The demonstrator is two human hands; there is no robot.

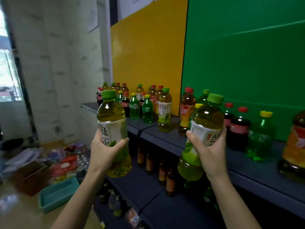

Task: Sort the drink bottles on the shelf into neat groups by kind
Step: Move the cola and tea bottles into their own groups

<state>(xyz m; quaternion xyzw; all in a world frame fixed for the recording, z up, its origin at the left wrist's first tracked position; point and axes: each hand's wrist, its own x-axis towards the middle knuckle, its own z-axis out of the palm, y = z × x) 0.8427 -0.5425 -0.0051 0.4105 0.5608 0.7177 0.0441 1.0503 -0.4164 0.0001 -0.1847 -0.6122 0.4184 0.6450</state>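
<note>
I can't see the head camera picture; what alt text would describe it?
Two green tea bottles are held before a shelf of mixed drinks: the left hand grips the left bottle nearly upright, the right hand grips the right bottle tilted.

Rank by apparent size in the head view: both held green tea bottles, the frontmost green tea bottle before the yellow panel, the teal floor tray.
1. Left-hand green tea bottle and right-hand green tea bottle: alike, both nearest the camera.
2. Teal tray.
3. Shelf green tea bottle: same kind, farther.

The dark shelf [165, 138] bears upright tea bottles [164, 111], cola bottles [239, 129] and green soda bottles [260, 138].
</note>
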